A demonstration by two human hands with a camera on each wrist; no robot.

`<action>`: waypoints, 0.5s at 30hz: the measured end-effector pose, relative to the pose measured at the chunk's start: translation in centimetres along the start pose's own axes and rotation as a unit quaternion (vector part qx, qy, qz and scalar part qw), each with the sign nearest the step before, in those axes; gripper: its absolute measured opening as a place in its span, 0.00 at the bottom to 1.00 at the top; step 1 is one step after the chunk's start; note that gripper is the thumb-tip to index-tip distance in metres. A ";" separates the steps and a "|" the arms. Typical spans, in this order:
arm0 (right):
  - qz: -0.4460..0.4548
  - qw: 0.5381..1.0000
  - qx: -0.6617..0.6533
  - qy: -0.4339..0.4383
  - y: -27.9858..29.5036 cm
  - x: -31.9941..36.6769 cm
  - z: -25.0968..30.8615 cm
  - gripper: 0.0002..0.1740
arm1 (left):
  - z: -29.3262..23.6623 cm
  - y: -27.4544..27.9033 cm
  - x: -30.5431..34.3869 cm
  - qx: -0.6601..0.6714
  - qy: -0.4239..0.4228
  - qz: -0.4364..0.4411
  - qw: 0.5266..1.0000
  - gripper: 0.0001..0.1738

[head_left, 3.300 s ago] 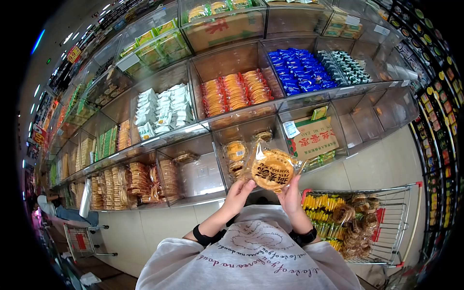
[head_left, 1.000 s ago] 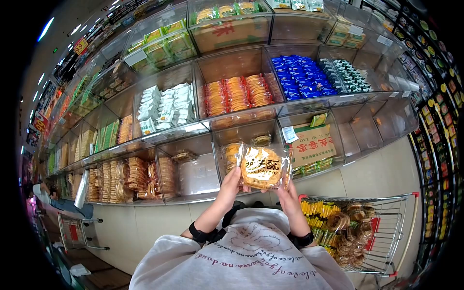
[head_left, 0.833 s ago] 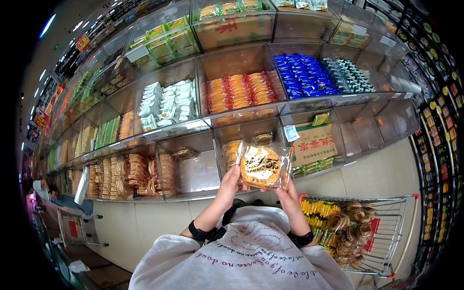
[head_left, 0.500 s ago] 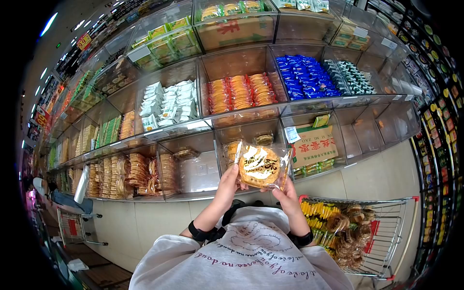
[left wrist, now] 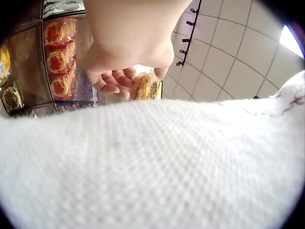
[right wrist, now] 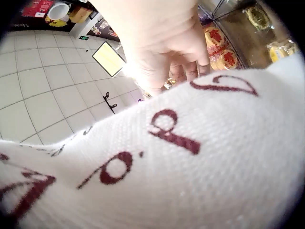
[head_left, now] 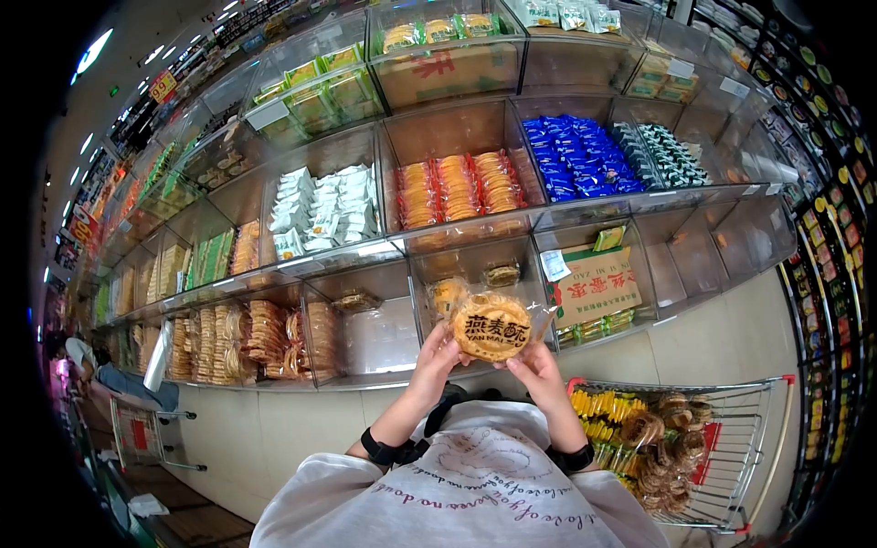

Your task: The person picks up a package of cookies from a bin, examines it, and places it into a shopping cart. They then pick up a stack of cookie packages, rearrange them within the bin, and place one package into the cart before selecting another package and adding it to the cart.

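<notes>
In the head view a clear-wrapped round pastry [head_left: 493, 326] with dark lettering is held up in front of the shirt. The left hand [head_left: 437, 360] grips its left edge, and the right hand [head_left: 541, 373] pinches its lower right side. Behind it, a low bin holds more wrapped pastries [head_left: 448, 296]. The left wrist view shows the left hand [left wrist: 128, 52] with fingers curled at the wrapped pastry [left wrist: 144, 86]. In the right wrist view the right hand [right wrist: 167, 57] bends over a bit of shiny wrapper; the shirt covers the rest.
A shopping cart [head_left: 744, 438] with yellow packets [head_left: 607, 404] and wrapped pastries stands at the right. Tiered clear bins stretch across the front, holding white packets [head_left: 324, 205], red-wrapped biscuits [head_left: 457, 190] and blue packets [head_left: 580, 157]. A person [head_left: 114, 373] and another cart [head_left: 137, 429] are at the far left.
The pastry has turned and tilted in the hands, so its lettering now faces the head camera more squarely. Both hands still hold it. The shelves sit slightly lower in the head view.
</notes>
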State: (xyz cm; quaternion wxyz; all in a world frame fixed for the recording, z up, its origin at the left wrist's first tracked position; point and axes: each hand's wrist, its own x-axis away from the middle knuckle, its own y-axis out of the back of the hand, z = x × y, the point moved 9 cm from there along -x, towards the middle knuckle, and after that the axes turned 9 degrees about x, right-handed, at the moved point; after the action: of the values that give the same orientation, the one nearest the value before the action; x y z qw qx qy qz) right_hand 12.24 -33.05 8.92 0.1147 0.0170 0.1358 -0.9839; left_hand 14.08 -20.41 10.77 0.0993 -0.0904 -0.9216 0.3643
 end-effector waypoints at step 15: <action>-0.035 0.996 0.075 -0.031 0.9 0.2 -1.4 0.18 | 0.7 2.3 0.5 -0.079 0.136 0.228 0.961 0.26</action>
State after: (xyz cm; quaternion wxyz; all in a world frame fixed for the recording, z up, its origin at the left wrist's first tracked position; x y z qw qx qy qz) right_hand 12.23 -33.57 7.33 0.0829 -0.0101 0.0583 -0.9948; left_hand 13.63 -19.12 8.72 0.1300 -0.3545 -0.8800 0.2880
